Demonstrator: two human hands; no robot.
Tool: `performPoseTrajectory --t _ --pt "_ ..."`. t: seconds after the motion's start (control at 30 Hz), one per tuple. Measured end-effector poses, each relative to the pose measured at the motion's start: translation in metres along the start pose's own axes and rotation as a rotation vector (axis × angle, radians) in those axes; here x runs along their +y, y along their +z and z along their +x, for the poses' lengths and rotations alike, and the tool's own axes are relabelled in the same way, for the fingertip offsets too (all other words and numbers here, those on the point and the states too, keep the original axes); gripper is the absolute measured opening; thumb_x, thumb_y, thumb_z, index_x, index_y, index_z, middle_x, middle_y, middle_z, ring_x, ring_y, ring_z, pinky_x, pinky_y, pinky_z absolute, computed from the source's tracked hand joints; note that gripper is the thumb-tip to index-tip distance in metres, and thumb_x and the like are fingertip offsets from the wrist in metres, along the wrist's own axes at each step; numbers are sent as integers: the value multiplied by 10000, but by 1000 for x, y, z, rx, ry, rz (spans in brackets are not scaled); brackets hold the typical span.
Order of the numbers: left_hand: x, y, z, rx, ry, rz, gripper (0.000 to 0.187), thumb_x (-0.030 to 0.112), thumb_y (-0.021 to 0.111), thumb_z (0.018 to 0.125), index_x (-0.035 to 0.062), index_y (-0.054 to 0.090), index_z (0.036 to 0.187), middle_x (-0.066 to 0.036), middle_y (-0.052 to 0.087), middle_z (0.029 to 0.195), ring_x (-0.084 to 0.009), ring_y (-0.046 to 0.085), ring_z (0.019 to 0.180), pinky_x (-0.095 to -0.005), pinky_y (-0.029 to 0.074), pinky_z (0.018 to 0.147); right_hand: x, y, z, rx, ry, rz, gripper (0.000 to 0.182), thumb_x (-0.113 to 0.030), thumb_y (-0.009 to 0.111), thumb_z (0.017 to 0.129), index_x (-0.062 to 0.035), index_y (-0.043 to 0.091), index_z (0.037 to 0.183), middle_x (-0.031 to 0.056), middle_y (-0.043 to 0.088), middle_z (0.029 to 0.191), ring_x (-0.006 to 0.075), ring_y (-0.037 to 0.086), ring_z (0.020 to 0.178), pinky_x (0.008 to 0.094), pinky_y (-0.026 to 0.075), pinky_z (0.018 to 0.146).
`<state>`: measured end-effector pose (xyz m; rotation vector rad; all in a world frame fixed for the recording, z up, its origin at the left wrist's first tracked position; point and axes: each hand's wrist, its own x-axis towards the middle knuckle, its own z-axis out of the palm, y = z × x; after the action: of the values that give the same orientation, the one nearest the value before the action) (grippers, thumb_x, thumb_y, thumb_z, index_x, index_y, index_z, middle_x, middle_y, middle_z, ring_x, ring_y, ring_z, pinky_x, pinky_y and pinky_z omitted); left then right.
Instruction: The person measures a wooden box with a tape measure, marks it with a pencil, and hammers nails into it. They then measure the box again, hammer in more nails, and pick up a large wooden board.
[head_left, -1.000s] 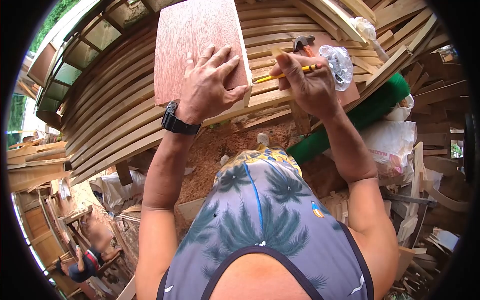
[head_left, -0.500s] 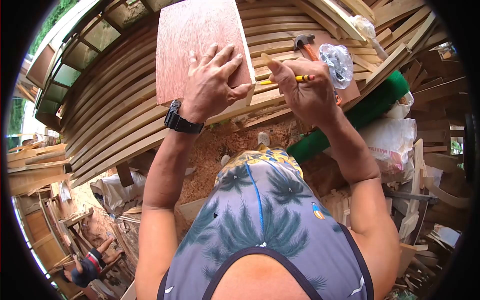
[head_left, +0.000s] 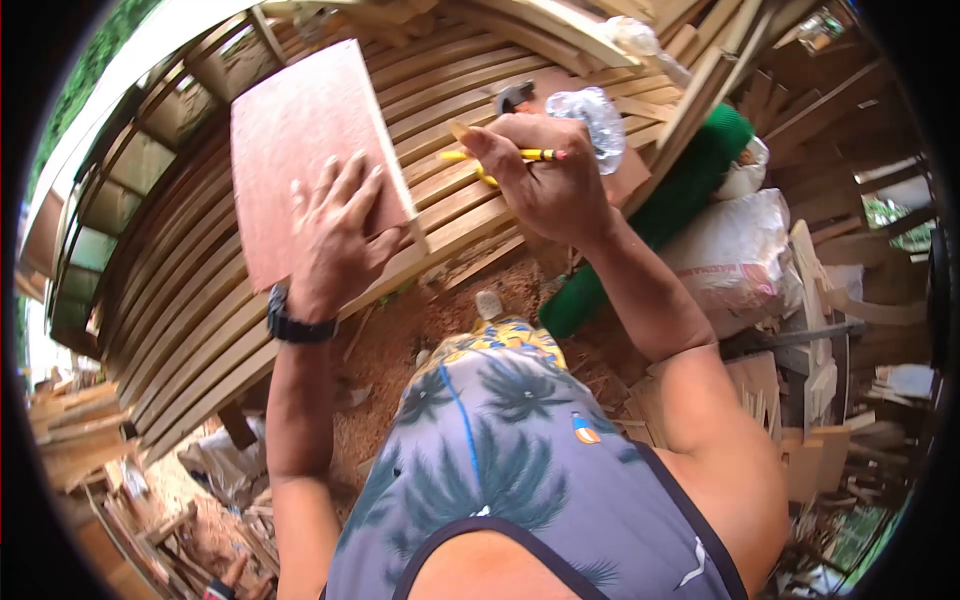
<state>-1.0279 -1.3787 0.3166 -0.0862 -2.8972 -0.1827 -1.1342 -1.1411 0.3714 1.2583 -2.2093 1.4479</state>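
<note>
You're working over a wide row of wood slats [head_left: 200,300], long pcs running side by side in front of you, w/ your palm-print tank top [head_left: 500,440] filling the lower mid of the view. The reddish wood panel [head_left: 300,130] is lying on the slats, fwd & to your L, a bit angled, its pale long edge facing your R side. A green roll [head_left: 645,220] is slanting past the R end of the slats, & a white sack [head_left: 735,245] w/ reddish print is sitting just beside it, farther R. Your L hand [head_left: 335,230] is lying open on the panel's near half, palm down, fingers spread, thumb pointing toward the pale edge. Your R hand [head_left: 550,180] is hanging over the slats, R of the panel & apart from it, fingers closing in a writing grip. A crumpled clear plastic bag [head_left: 597,115] is resting just behind that hand. The hammer [head_left: 517,97] is showing mostly its dark head next to the bag; your R hand is hiding most of the rest. A dark watch [head_left: 297,322] is circling your L wrist. The yellow pencil [head_left: 545,155] is sitting in your R-hand grip, its tip pointing L toward the panel but not touching it.
</note>
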Motion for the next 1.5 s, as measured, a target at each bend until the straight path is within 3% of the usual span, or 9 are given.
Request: performPoseTrajectory --t 0.17,0.27,0.37,0.53,0.67,0.73,1.0,1.2,1.5 --pt "20 -17 6 -46 3 -76 707 347 810 814 58 579 1416 -160 451 1567 -358 344 1495 -642 195 1209 111 -50 -21 297 174 -294 187 -202 732 929 -23 767 970 172 731 795 299 722 696 380 561 651" --pt "63 -17 29 99 88 -238 651 268 823 806 46 601 1376 -177 521 1492 -376 430 1429 -589 282 1189 179 -77 -62 324 567 -565 220 -254 731 923 -46 771 983 164 729 777 273 727 691 380 565 662" --pt "107 15 64 17 259 -564 451 163 783 826 29 656 1238 -164 652 1275 -351 606 1193 -458 483 1026 195 -91 -89 418 658 -407 223 -257 723 925 -51 773 994 164 733 799 274 729 709 362 563 672" --pt "159 152 163 -211 263 -554 220 48 609 894 22 719 1082 -199 712 1094 -370 674 1029 -438 543 900 218 -101 -110 214 565 -38 205 -166 685 944 23 735 1005 174 744 909 147 712 802 294 551 737" --pt "187 229 219 -74 291 -657 211 34 558 897 8 724 1026 -190 727 1054 -378 683 1005 -457 538 882 249 -107 -120 57 577 -222 182 -99 648 920 13 728 1038 199 734 966 311 730 872 363 565 792" --pt "197 241 238 -48 294 -731 206 55 562 903 14 725 1023 -188 729 1046 -378 683 1002 -466 537 874 261 -115 -121 283 530 -437 180 -89 625 930 -3 717 1059 203 720 995 379 700 907 400 561 796" --pt "212 262 271 -325 -25 -366 199 254 655 884 107 756 973 -170 726 966 -354 704 941 -488 553 833 278 -125 -127 285 502 -406 168 -132 651 919 -52 699 1059 183 707 947 403 694 849 438 561 752" --pt "220 272 283 -290 -46 -418 176 227 685 858 171 803 977 -108 721 1054 -333 703 950 -464 557 823 286 -126 -100 30 464 -355 274 -85 676 870 -12 677 1134 194 685 1073 392 680 987 439 555 870" --pt "216 273 274 59 -126 -709 141 182 699 919 43 723 924 -168 702 976 -369 688 872 -453 537 756 324 -131 -86 -327 436 -361 645 -43 580 712 -6 588 1356 230 583 1332 395 559 1262 426 463 1092"
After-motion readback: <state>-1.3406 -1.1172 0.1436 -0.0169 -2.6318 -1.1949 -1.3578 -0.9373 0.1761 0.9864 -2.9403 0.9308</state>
